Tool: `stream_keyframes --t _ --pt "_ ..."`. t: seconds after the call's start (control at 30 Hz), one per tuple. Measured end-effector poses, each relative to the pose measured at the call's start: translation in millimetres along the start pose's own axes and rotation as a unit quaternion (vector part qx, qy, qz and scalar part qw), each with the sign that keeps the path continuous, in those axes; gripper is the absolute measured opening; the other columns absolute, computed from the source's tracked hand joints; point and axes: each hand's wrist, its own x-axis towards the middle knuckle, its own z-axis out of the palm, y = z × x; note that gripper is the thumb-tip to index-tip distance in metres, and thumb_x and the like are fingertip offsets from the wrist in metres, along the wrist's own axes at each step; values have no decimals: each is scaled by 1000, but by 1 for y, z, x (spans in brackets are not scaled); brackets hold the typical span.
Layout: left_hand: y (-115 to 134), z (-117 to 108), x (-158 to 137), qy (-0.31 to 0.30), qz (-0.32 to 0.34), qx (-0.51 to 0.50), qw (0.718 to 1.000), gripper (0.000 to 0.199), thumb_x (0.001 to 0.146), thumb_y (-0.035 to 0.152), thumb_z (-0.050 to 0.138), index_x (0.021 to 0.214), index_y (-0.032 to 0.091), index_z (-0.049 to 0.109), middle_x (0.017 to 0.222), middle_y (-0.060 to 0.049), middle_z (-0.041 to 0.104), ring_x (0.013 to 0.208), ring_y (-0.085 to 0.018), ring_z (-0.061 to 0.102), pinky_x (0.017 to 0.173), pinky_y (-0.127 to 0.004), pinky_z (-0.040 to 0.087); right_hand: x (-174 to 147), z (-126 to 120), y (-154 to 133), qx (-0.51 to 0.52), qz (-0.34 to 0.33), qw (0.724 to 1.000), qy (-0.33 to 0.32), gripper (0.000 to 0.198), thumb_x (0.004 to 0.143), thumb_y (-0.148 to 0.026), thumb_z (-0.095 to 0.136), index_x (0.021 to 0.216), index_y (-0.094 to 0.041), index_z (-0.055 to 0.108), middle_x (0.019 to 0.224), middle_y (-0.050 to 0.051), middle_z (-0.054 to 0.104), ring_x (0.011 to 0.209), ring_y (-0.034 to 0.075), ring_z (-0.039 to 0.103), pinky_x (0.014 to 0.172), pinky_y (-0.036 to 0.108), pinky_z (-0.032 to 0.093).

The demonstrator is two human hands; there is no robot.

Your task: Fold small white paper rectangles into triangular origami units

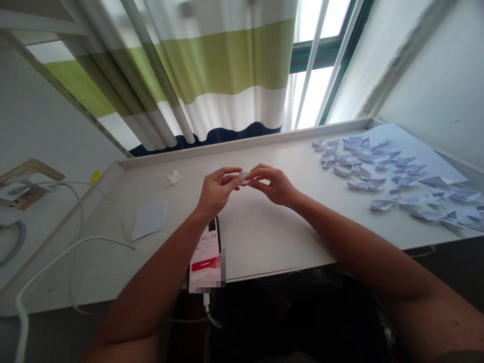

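Observation:
Between my fingertips, above the middle of the white desk (272, 232), is a small folded piece of white paper (244, 177). My left hand (218, 189) pinches its left side with thumb and fingers. On the right side, my right hand (275, 184) grips it with thumb and forefinger. The fingers hide most of the paper, so its exact shape cannot be made out. Many folded paper boats (359, 164) lie spread over the right part of the desk.
A stack of white paper sheets (150, 220) lies at the left, with a crumpled paper (173, 178) behind it. Under my left forearm a phone (204, 257) lies at the front edge, plugged into a cable. White cables (79, 242) cross the desk's left side. A curtain (227, 65) hangs behind.

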Motion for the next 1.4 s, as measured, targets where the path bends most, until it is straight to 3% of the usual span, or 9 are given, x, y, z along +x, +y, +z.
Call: stream_keyframes --t 0.17,0.3,0.5,0.73,1.03,1.23,1.4 --pt "1 1 0 -13 20 14 1000 26 84 41 90 96 19 81 88 -7 84 84 -23 80 79 -36 60 1 1 -2 -31 4 999 16 27 103 -49 74 100 -24 82 102 6 75 92 20 74 86 41 68" --pt "2 2 -2 -42 32 35 998 33 80 39 94 102 18 82 100 -9 85 94 -24 80 89 -39 62 2 5 -5 -8 38 997 66 36 98 -58 78 90 -22 77 95 5 74 88 20 73 83 40 67" --pt "-2 1 -2 -42 38 61 997 34 83 47 93 92 17 78 89 -9 83 88 -25 80 84 -39 62 1 9 -9 53 95 990 90 48 84 -68 87 86 -22 75 89 4 76 84 21 74 85 43 67" --pt "6 2 -5 -37 19 37 998 47 83 47 94 112 20 69 92 -8 85 90 -26 84 82 -38 63 3 8 -9 168 151 969 99 57 70 -62 99 104 -20 79 93 4 79 87 21 77 84 41 69" --pt "3 3 -3 -41 -15 12 999 53 77 48 98 110 18 69 89 -8 86 86 -26 83 81 -36 60 4 11 -10 203 159 959 121 54 61 -57 105 91 -20 80 78 2 77 74 19 74 72 38 66" --pt "4 0 -2 -91 -46 40 994 47 86 61 88 101 16 83 90 -13 85 81 -25 81 71 -35 58 5 5 -11 160 143 969 122 50 63 -58 104 85 -21 79 80 3 79 75 20 73 71 38 65" --pt "5 1 -3 -44 -21 49 998 42 83 57 91 98 18 87 92 -12 86 79 -25 81 66 -33 55 5 4 -9 148 148 974 91 51 75 -68 93 89 -20 82 84 6 81 78 20 75 74 37 66"
